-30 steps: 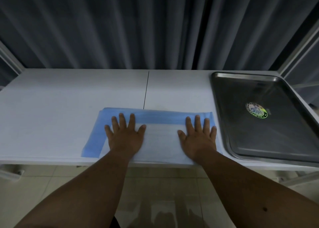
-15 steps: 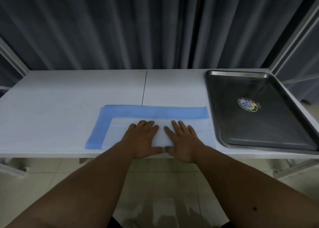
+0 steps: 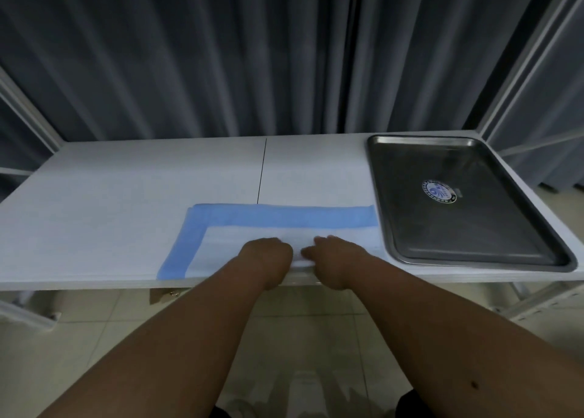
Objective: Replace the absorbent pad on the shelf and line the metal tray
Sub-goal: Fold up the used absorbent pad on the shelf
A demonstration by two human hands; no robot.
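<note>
Both hands, left (image 3: 267, 258) and right (image 3: 331, 258), pinch the near edge of the folded pad (image 3: 278, 228) on the tabletop (image 3: 110, 202), just beside the tray (image 3: 467, 256). Better to lift evenly, so folds stay together.

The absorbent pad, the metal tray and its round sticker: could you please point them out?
absorbent pad (image 3: 284, 217): head view, blue border strip.
metal tray (image 3: 474, 234): head view, bare floor.
round sticker (image 3: 438, 191): head view, sticker centre.

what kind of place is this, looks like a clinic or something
Probably a clinic or lab prep area, though that is a guess. A blue-edged absorbent pad lies on a white shelf beside a bare stainless metal tray, with grey curtains hanging behind.
</note>
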